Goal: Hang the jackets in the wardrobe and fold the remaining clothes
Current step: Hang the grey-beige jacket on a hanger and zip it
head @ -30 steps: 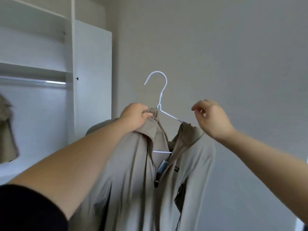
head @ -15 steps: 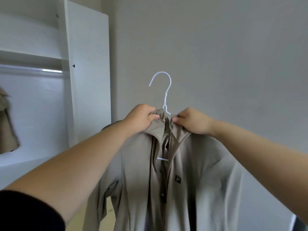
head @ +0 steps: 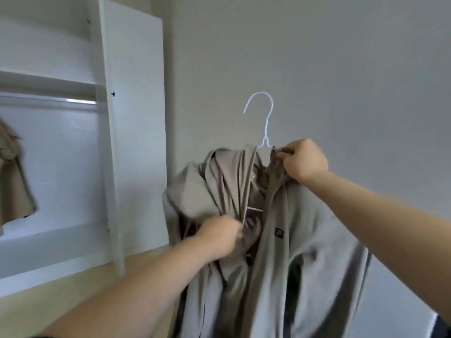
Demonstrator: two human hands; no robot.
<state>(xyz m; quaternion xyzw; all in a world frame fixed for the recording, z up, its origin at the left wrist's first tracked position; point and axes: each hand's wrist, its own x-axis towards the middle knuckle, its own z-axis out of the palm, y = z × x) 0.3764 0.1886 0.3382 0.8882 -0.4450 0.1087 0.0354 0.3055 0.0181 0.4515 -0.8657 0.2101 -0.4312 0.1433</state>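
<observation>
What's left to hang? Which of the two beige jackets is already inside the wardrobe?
The jacket at the far left, hanging inside the wardrobe, untouched. The other jacket is outside, on a white hanger, held by the left hand and right hand.

We see a beige-grey jacket [head: 292, 240] with a small black chest logo [head: 279, 233], on a white wire hanger [head: 264, 123]. White wardrobe [head: 131, 118], tan garment [head: 12, 179] inside, grey wall [head: 341, 69], light wood floor [head: 48, 301].

Two jackets: near jacket [head: 300, 252] right, far jacket [head: 12, 181] left. One hanger [head: 266, 129], one wardrobe [head: 136, 118]. Two hands: left hand [head: 219, 236], right hand [head: 303, 161].
</observation>
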